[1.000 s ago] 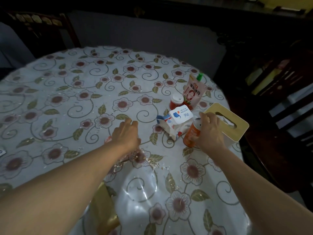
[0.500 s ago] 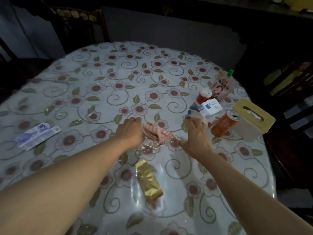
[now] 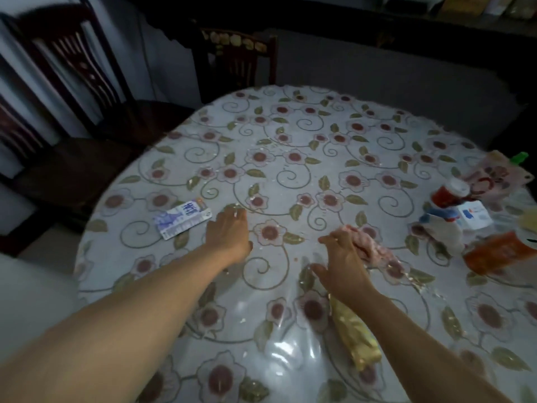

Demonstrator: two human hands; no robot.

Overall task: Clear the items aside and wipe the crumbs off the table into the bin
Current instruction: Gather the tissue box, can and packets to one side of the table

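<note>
Right grip [image 3: 343, 264] touching pink cloth [image 3: 367, 245] (fingers spread), left grip [image 3: 228, 234] beside

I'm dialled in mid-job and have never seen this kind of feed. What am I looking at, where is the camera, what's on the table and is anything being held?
There is no machine: a person works with two bare hands, and the one picture comes from a camera worn on the head, looking forward and down. The left hand lies flat and open on the flowered tablecloth, beside a blue and white packet. The right hand rests against a pink cloth; whether it grips it is unclear in the blur. Under that forearm lies a gold wrapper. Pushed to the right edge stand an orange can, a white carton, a red jar with a white lid and a pouch with a green cap. Pale crumbs dot the cloth. No bin shows.
</note>
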